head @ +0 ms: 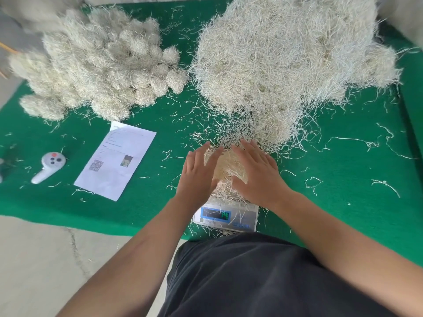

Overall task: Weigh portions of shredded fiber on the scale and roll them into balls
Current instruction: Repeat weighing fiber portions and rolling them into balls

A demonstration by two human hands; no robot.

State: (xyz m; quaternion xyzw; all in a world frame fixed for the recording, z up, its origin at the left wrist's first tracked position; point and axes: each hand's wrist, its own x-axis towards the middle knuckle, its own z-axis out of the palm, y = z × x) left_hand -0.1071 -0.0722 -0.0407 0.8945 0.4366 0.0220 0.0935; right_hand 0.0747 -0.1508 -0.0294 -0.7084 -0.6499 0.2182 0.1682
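Head view: many rolled balls (98, 65) stacked; large loose fiber heap (286, 53) left. Portion (225, 167) on scale (226, 217), pressed between flat-fingered left hand (198, 171) and right hand (256, 175).

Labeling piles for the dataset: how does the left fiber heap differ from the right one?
The left heap of pale fiber balls is made of compact rounded clumps; the big right mound of loose shredded fiber is one tangled mass. The left is lower and smaller, the right taller and wider. Both are off-white and sit on the green mat.
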